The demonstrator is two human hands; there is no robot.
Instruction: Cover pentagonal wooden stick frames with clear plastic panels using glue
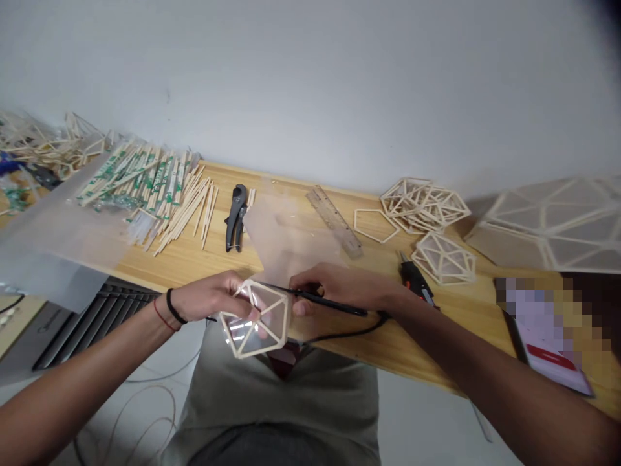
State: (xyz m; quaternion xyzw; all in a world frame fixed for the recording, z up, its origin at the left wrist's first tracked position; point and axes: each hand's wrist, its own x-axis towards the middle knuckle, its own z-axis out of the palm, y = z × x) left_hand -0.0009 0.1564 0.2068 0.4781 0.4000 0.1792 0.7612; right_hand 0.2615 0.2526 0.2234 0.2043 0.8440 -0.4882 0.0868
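My left hand (213,298) holds a small pentagonal frame of wooden sticks (256,320), covered with clear film, just in front of the table's near edge. My right hand (334,288) grips a thin black pen-like tool with a cord (330,303); its tip points left and touches the frame's upper edge. The cord trails off below my right wrist. A black band and a red string circle my left wrist.
On the wooden table (369,343): a pile of chopsticks, some in wrappers (155,194), black cutters (236,217), a ruler (334,220), a translucent sheet (291,239), finished stick frames (424,207), a black and red tool (414,279), large panels (553,223) at right.
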